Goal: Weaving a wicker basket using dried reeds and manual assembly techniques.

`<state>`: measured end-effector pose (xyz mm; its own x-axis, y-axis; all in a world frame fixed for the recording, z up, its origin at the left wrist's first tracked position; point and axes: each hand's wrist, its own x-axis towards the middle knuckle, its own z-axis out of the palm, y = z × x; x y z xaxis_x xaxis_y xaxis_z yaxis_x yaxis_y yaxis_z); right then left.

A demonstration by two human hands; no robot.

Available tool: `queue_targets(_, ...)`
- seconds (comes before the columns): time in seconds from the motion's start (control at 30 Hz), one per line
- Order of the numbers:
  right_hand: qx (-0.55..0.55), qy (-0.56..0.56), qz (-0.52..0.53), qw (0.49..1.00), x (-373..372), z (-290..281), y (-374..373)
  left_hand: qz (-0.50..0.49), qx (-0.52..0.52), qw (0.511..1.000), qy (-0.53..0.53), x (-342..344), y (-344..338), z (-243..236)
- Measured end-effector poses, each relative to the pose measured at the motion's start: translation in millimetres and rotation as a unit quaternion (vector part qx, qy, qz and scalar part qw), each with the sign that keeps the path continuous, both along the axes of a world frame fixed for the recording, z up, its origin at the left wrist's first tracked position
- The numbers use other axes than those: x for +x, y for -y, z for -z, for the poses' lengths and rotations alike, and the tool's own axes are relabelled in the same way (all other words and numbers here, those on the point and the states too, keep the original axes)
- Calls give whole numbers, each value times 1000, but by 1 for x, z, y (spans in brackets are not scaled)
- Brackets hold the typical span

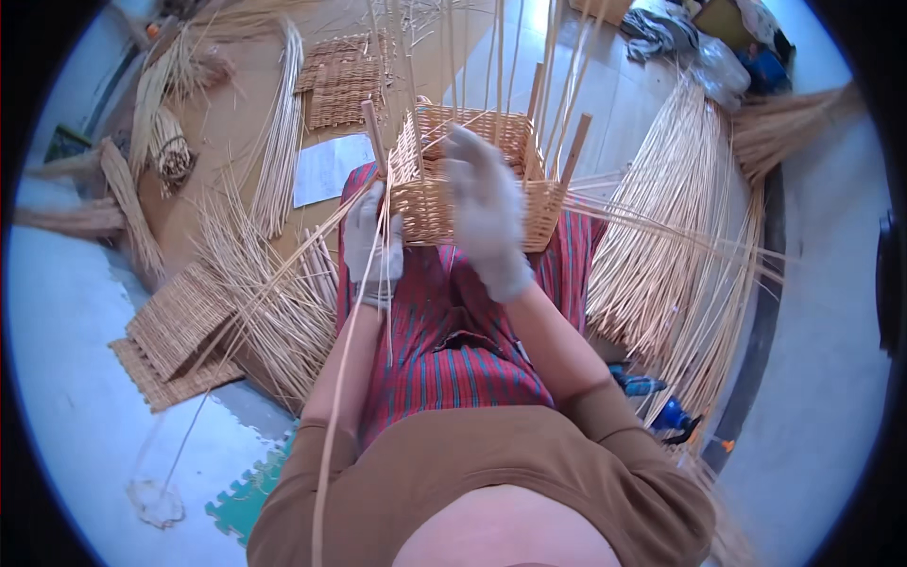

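Observation:
A partly woven wicker basket (422, 210) of tan strands rests on my lap, over a red striped cloth (453, 378). Thick corner sticks and several long thin stakes rise from its walls. My left hand (371, 248), in a pale glove, is closed at the near left corner, against the basket wall, with loose strands running across it. In front of the near wall, my right hand (487, 208), also gloved, is raised with its fingers stretched upward; motion blurs it. Whether a thin strand touches its fingertips I cannot make out.
Loose wicker strands (661, 208) lie in a large bundle on the right, more (274, 302) on the left. Flat woven panels (184, 317) lie at the left, and another (345, 80) lies beyond a white sheet (329, 170). A green foam mat (250, 496) is at lower left.

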<state>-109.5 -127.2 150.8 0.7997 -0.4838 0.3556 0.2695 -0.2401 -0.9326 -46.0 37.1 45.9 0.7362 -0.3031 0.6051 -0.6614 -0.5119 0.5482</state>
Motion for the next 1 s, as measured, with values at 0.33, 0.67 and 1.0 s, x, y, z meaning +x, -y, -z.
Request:
queue_targets(0.33, 182, -310, 161, 919, 137, 44, -8, 33, 87, 993, -66, 29, -7, 0)
queue_targets(0.67, 180, -52, -171, 967, 107, 50, -1, 84, 86, 992, -23, 39, -15, 10)
queue_targets(1.0, 53, 173, 45, 982, 48, 60, 12, 52, 120, 977, -167, 26, 6, -12)
